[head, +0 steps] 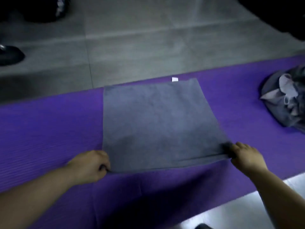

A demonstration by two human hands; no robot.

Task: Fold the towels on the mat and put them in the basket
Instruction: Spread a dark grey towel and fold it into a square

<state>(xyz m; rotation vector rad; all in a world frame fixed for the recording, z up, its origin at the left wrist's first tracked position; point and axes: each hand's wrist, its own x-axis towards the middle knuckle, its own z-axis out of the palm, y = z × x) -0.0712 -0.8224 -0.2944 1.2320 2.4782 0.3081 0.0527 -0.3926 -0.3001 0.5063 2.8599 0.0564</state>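
Dim, soft motion blur, dark vignetted corners

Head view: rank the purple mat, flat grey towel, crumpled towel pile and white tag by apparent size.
1. purple mat
2. flat grey towel
3. crumpled towel pile, partly cut off by the frame
4. white tag

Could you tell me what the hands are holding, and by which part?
Both hold the towel: the left hand grips its near left corner, the right hand its near right corner.
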